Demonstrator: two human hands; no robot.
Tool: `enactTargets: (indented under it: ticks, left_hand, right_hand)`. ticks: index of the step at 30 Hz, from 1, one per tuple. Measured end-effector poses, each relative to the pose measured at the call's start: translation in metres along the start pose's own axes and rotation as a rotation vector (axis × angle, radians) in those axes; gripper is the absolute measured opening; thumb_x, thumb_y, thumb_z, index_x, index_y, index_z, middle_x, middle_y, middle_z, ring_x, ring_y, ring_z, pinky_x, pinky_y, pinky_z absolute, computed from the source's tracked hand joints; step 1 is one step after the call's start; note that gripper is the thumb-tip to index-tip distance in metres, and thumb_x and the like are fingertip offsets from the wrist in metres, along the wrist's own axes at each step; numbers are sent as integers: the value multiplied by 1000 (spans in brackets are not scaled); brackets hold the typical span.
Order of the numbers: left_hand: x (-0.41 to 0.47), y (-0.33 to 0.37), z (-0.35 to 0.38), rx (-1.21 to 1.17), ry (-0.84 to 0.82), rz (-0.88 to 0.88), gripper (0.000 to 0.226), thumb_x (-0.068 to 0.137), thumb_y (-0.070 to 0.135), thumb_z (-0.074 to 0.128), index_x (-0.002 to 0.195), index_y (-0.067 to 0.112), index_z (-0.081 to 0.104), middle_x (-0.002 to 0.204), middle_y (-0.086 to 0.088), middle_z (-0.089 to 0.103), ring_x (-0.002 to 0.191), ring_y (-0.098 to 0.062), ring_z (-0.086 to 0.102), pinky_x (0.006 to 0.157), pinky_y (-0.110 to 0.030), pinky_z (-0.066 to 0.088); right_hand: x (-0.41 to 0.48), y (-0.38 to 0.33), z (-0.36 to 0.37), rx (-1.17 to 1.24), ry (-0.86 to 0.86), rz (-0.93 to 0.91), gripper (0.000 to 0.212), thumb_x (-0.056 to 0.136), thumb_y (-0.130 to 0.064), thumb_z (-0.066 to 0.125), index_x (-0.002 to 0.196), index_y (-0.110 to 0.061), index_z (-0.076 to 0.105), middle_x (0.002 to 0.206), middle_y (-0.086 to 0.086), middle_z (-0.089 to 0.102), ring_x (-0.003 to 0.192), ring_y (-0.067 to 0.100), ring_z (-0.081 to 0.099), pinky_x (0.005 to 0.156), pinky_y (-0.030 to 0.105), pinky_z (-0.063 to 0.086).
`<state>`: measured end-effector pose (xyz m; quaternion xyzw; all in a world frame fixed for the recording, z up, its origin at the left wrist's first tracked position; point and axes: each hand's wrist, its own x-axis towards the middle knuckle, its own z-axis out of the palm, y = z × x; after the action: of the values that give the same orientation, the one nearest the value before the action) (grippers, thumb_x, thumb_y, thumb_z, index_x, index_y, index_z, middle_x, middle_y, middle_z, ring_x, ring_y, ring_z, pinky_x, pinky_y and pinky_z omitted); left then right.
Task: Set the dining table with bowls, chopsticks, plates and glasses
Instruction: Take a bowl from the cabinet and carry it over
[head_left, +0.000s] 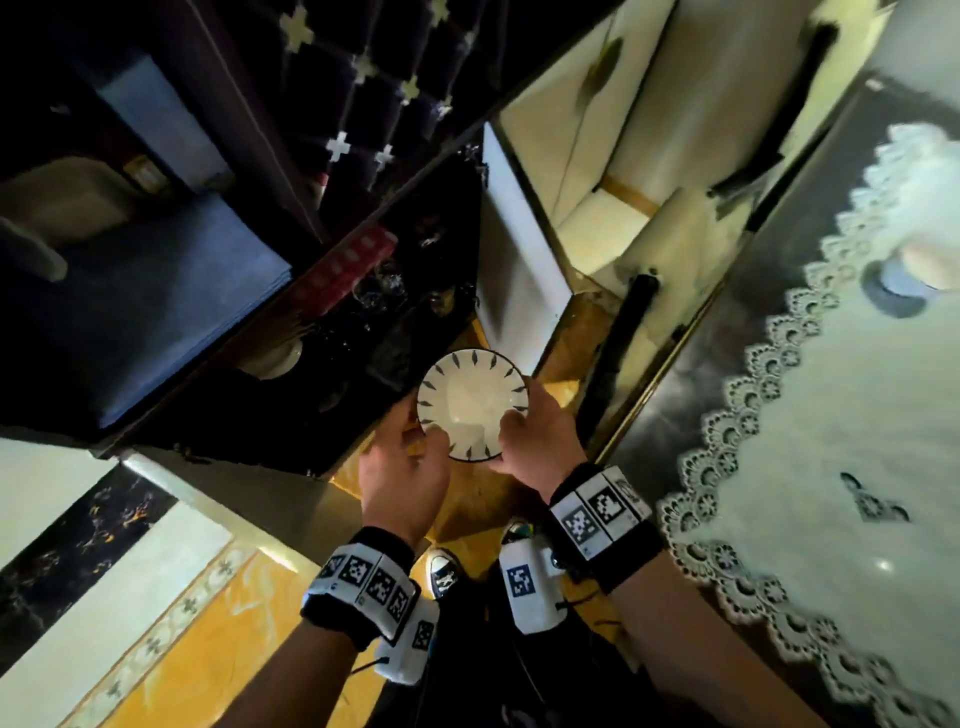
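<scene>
A white plate (470, 397) with dark leaf marks round its rim is held level in front of me, over the floor. My left hand (402, 467) grips its near left edge and my right hand (537, 439) grips its right edge. Both wrists wear bands with black-and-white markers. The dining table (691, 415) runs along the right, covered by a white lace cloth (810, 467). Another white dish (278, 358) shows dimly inside the dark cabinet to the left.
A dark open cabinet (291, 395) with glassware (384, 288) and a red box (343, 270) stands at left. Cream dining chairs (597, 156) stand beyond the plate by the table's edge. A small white object (919, 270) sits on the cloth. My shoe (441, 571) is on the yellow floor.
</scene>
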<state>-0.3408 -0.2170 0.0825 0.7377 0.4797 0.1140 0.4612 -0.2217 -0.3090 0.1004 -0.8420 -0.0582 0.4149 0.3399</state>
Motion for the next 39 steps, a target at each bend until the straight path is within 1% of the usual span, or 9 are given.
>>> enactTargets:
  ticks: [3,11,16,21,26,29,33,36,39]
  left_hand:
    - [-13,-9,-8,29,40,18,43,81,48,51,124,42,53,95,33,66,86,9,64,72,-25,56]
    - [-60,-41,-84,-83,317,71,38,83,27,51,120,18,49,101,42,50,91,19,52,66,4,39]
    - [-95,-58,-122,-89,356,38,29,87,44,47,114,34,49,110,11,53,93,3,57,68,-12,43]
    - [-135,-83,-156,-138,320,7,37,90,51,45,121,31,47,106,17,53,96,17,53,72,-6,40]
    - [-155,-123,-225,-306,317,-24,21,94,37,57,112,39,46,104,15,64,89,15,61,68,-2,45]
    - [-149,-137,-250,-294,281,-39,22,95,38,56,116,35,50,113,6,65,99,1,62,75,-12,48]
    - [-161,-181,-311,-243,359,-29,26,95,33,57,120,26,55,119,1,59,102,-3,59,82,-19,54]
    - [-169,-214,-348,-213,369,-53,34,93,32,58,125,18,55,119,0,57,105,-10,59,89,-31,54]
    - [-171,-243,-375,-240,392,-81,39,92,31,58,129,19,52,120,2,58,107,-10,58,89,-29,52]
  right_hand:
    - [-10,0,5,-5,-18,-15,44,92,-14,50,134,-24,46,129,5,61,120,29,57,98,37,52]
    - [-77,-33,62,-4,-220,-161,45,94,-12,39,135,-24,49,124,6,65,112,27,63,94,45,56]
    - [-113,-49,85,-114,-254,-244,38,94,-7,39,127,-19,54,113,4,67,107,26,65,89,36,56]
    - [-153,-56,116,-235,-212,-298,42,91,-6,42,128,-19,55,119,6,65,102,22,59,83,24,44]
    - [-201,-71,185,-202,-199,-343,38,88,-8,45,122,-22,55,116,8,62,101,28,60,80,40,60]
    - [-206,-79,214,-212,-172,-363,39,89,-5,47,126,-18,54,122,11,63,88,22,58,70,24,57]
    - [-234,-95,284,-251,-183,-408,43,90,-6,48,132,-13,52,128,13,62,116,34,57,92,31,49]
    - [-252,-101,335,-230,-224,-411,50,86,-4,56,134,-12,52,129,13,61,118,34,56,85,29,49]
    - [-261,-106,378,-202,-251,-395,53,84,-2,58,136,-12,51,131,14,59,118,36,54,88,46,57]
